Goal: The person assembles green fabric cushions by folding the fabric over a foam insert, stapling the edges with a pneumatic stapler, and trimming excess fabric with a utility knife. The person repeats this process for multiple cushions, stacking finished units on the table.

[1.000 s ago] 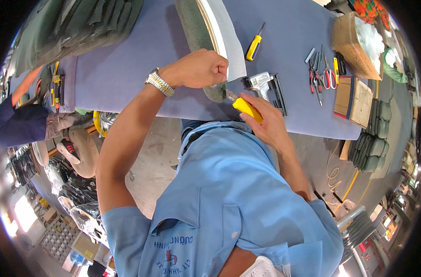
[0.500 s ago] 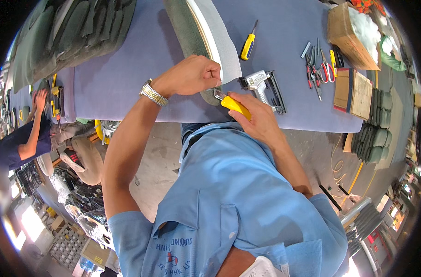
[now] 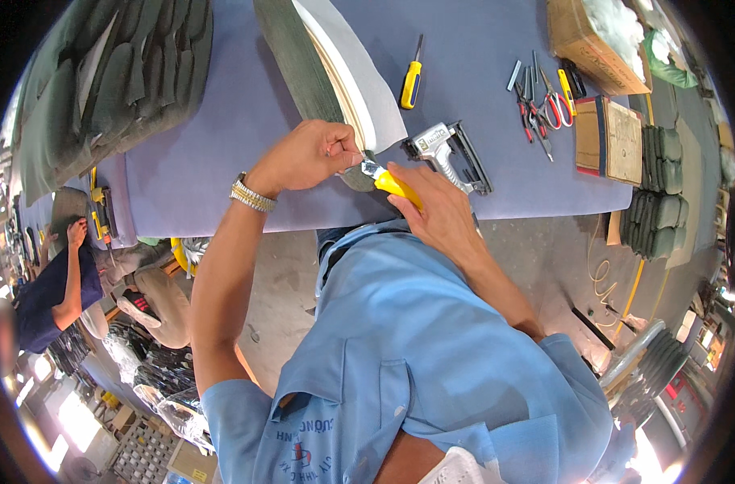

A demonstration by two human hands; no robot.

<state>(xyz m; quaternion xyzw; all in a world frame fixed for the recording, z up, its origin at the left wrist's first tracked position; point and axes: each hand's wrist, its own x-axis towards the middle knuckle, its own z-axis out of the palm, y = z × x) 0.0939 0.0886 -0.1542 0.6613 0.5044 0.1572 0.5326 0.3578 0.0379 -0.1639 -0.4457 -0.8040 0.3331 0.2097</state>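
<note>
A long padded piece covered in dark green fabric (image 3: 299, 77) lies on the table, with a white inner strip and a thin white sheet (image 3: 363, 89) along its right side. My left hand (image 3: 307, 155) is closed in a pinch at its near end, apparently on the fabric edge; the fingertips partly hide what they grip. In my right hand (image 3: 436, 206) is a utility knife (image 3: 396, 185) with a yellow handle. Its metal tip touches or nearly touches the material beside my left fingertips. Just right of the piece lies a silver and black staple gun (image 3: 448, 155).
A yellow screwdriver (image 3: 412, 81) lies farther back. Pliers (image 3: 537, 125), red-handled scissors (image 3: 557, 109) and a yellow cutter (image 3: 566, 90) lie at right, near a cardboard box (image 3: 581, 40). Stacked dark green padded pieces (image 3: 133, 81) fill the back left. Another person (image 3: 57, 282) works at far left.
The view has shifted, so the table items appear farther left. My hands stay together at the piece's near end, the knife tip beside my left fingers. The other person's arm has moved.
</note>
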